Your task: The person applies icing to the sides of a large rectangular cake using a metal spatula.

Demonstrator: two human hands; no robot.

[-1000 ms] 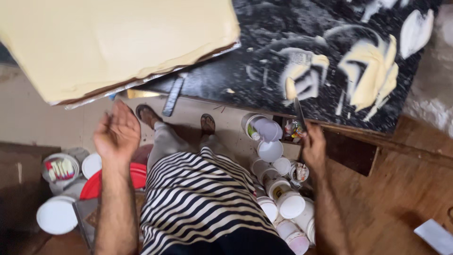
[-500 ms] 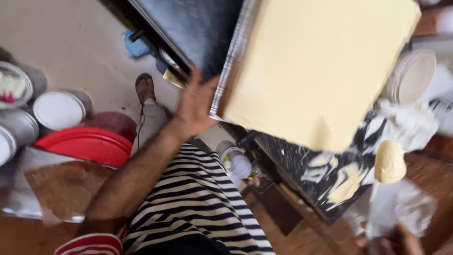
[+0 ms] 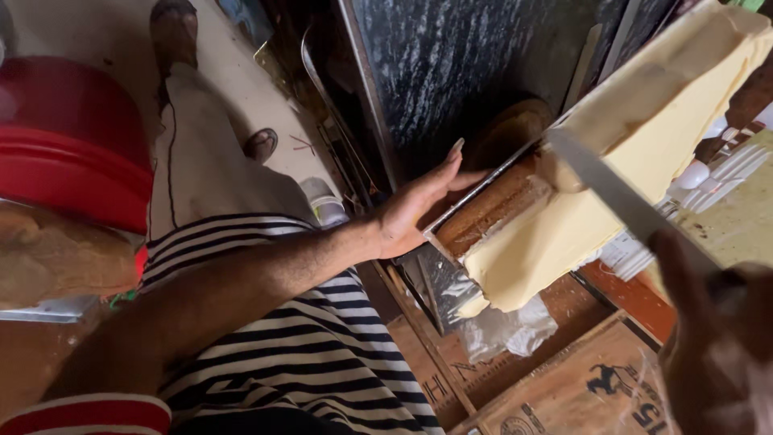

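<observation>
At the centre of the frame the left hand point(image 3: 419, 211) is spread open, fingers straight, its palm pressed against the edge of a tray point(image 3: 483, 201) that carries a big pale yellow block point(image 3: 612, 177) running up to the upper right corner. In the lower right the right hand point(image 3: 713, 338) (blurred, close to the camera) is closed around the handle of a long knife point(image 3: 620, 197), whose blade lies across the block's face. Stacked red bowls point(image 3: 72, 153) sit at the upper left.
</observation>
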